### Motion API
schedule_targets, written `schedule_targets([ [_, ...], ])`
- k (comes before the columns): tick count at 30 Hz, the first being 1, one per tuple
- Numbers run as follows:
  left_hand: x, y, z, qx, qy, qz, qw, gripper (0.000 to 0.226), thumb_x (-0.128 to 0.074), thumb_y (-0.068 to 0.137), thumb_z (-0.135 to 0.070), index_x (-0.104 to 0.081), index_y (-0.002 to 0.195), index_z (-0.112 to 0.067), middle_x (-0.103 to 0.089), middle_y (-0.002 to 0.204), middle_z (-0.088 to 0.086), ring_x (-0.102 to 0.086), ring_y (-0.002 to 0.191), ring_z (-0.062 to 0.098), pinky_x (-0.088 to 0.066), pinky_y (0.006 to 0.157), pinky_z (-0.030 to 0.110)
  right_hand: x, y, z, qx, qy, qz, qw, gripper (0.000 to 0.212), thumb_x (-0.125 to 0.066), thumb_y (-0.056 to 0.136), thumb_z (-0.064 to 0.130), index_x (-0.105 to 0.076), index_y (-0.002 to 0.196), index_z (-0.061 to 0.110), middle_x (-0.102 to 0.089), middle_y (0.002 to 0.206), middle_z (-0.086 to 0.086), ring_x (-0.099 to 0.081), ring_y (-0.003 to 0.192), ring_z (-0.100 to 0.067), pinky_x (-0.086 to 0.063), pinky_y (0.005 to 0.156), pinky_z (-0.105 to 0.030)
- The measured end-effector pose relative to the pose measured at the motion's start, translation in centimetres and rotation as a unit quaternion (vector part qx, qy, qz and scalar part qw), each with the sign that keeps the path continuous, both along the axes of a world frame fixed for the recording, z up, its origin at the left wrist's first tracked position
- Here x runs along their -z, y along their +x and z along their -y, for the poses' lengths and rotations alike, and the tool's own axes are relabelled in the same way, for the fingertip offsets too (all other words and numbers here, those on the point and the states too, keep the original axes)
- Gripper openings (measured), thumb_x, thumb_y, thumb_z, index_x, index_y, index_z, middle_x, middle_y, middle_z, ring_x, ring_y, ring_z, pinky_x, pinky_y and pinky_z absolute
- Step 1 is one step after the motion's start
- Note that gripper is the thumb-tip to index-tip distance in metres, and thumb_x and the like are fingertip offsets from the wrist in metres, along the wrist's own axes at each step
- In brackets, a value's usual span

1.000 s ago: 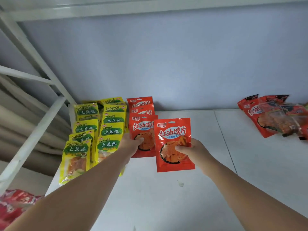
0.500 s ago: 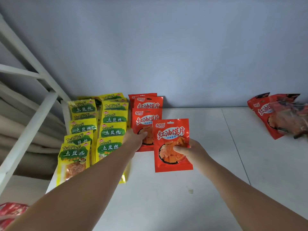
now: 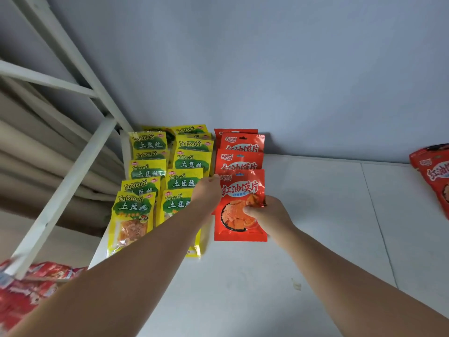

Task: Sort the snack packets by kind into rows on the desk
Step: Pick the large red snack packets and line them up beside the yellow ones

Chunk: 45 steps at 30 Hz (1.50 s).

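While your right hand (image 3: 267, 215) pinches the front red packet (image 3: 239, 190) at its middle, thumb on the printed face, that packet sits at the near end of the red row (image 3: 243, 144). It overlaps the packet behind it, and its bottom edge is down near the desk (image 3: 328, 227). Your left hand (image 3: 207, 194) is at the packet's top-left corner, between it and the yellow rows (image 3: 145, 207). Its fingers are hidden, so I can't tell if it grips or only touches.

The hands are close, on either side of the one packet. This reads as the placement step. To do it well:
- Square the left edge with the packets behind.
- Match their overlap and leave the logo showing.
- Use the left hand as a stop so the yellow packets don't get shoved.
- Press flat before letting go; the foil looks slippery.

The spare red packets (image 3: 432, 176) wait far right.
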<state>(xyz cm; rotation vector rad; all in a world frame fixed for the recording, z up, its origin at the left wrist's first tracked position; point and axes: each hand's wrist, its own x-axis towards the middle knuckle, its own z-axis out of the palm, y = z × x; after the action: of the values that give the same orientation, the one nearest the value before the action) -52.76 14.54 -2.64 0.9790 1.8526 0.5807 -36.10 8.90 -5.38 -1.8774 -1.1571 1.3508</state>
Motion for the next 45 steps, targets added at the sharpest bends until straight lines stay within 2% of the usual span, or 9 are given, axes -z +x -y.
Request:
schedule_targets([
  [4, -0.4, -0.4, 0.4, 0.019, 0.016, -0.004, 1.000, 0.035, -0.042, 0.105, -0.041, -0.065, 0.092, -0.018, -0.073, 0.083, 0.005, -0.070, 0.074, 0.024, -0.054, 0.067, 0.034, 0.0, -1.1, -0.6, 0.010, 0.016, 0.061, 0.998, 0.023, -0.074, 0.086, 0.033, -0.071, 0.101, 0.017, -0.073, 0.092, 0.002, -0.069, 0.086, -0.017, -0.052, 0.068, -0.026],
  [11, -1.2, -0.8, 1.1, 0.032, 0.042, 0.032, 0.998, 0.024, -0.050, 0.102, -0.027, -0.060, 0.080, -0.030, -0.077, 0.094, 0.004, -0.076, 0.092, 0.032, -0.061, 0.083, 0.050, 0.0, -1.5, -0.7, -0.021, 0.025, 0.126, 0.991, 0.033, -0.072, 0.088, 0.041, -0.068, 0.110, 0.017, -0.072, 0.100, 0.002, -0.069, 0.095, -0.020, -0.047, 0.067, -0.023],
  [16, -1.2, -1.1, 1.1, 0.051, 0.056, 0.057, 0.995, 0.020, -0.054, 0.100, -0.028, -0.060, 0.083, -0.037, -0.076, 0.087, -0.011, -0.077, 0.085, 0.020, -0.065, 0.080, 0.043, -0.3, -1.5, -0.7, -0.029, 0.021, 0.137, 0.990, 0.042, -0.073, 0.086, 0.046, -0.065, 0.114, 0.016, -0.071, 0.105, 0.000, -0.069, 0.099, -0.021, -0.054, 0.074, -0.026],
  [25, -1.8, -1.5, 1.4, 0.076, 0.057, 0.101, 0.990, 0.028, -0.053, 0.102, -0.024, -0.059, 0.128, -0.030, -0.074, 0.107, -0.011, -0.075, 0.092, 0.012, -0.059, 0.066, 0.026, -0.7, -1.2, -0.2, -0.037, 0.019, 0.145, 0.989, 0.032, -0.067, 0.092, 0.040, -0.063, 0.111, 0.014, -0.070, 0.100, 0.000, -0.067, 0.089, -0.018, -0.040, 0.054, -0.018],
  [29, -1.9, -1.9, 1.8, 0.077, 0.065, 0.061, 0.993, 0.048, -0.056, 0.099, -0.029, -0.051, 0.146, -0.023, -0.068, 0.129, -0.004, -0.072, 0.101, 0.018, -0.062, 0.084, 0.039, -0.9, -0.7, 0.2, -0.024, 0.037, 0.137, 0.990, 0.025, -0.066, 0.094, 0.038, -0.069, 0.102, 0.014, -0.075, 0.093, 0.000, -0.072, 0.083, -0.018, -0.047, 0.056, -0.022],
  [32, -2.3, -2.1, 2.2, 0.074, 0.089, 0.029, 0.993, 0.045, -0.057, 0.097, -0.029, -0.053, 0.141, -0.022, -0.066, 0.125, -0.007, -0.072, 0.096, 0.015, -0.063, 0.082, 0.041, -1.1, -0.1, 0.6, -0.020, 0.044, 0.133, 0.990, 0.031, -0.066, 0.094, 0.040, -0.068, 0.103, 0.010, -0.075, 0.102, -0.002, -0.073, 0.092, -0.020, -0.051, 0.067, -0.026],
  [36, -2.8, -2.1, 3.0, 0.123, 0.145, -0.054, 0.980, 0.034, -0.057, 0.097, -0.028, -0.060, 0.130, -0.024, -0.065, 0.123, -0.009, -0.062, 0.096, 0.006, -0.047, 0.066, 0.018, -1.6, 1.0, 1.5, 0.015, 0.042, 0.176, 0.983, 0.045, -0.065, 0.096, 0.038, -0.059, 0.128, 0.007, -0.065, 0.129, -0.007, -0.062, 0.118, -0.025, -0.041, 0.083, -0.027],
  [40, -2.7, -1.7, 4.5, 0.211, 0.156, -0.102, 0.960, 0.024, -0.054, 0.099, -0.028, -0.063, 0.121, -0.026, -0.068, 0.113, -0.010, -0.062, 0.088, 0.001, -0.046, 0.061, 0.017, -2.3, 2.2, 3.2, -0.019, 0.063, 0.237, 0.969, 0.033, -0.061, 0.097, 0.035, -0.061, 0.121, 0.013, -0.066, 0.125, -0.004, -0.062, 0.113, -0.022, -0.042, 0.081, -0.027],
  [45, -2.0, -0.5, 6.8, 0.301, 0.121, -0.150, 0.934, 0.021, -0.055, 0.098, -0.031, -0.064, 0.116, -0.025, -0.067, 0.114, -0.005, -0.065, 0.099, 0.012, -0.057, 0.086, 0.034, -3.6, 4.8, 6.5, -0.074, 0.067, 0.327, 0.940, 0.034, -0.059, 0.096, 0.040, -0.061, 0.120, 0.017, -0.064, 0.117, 0.001, -0.062, 0.107, -0.020, -0.046, 0.081, -0.029],
])
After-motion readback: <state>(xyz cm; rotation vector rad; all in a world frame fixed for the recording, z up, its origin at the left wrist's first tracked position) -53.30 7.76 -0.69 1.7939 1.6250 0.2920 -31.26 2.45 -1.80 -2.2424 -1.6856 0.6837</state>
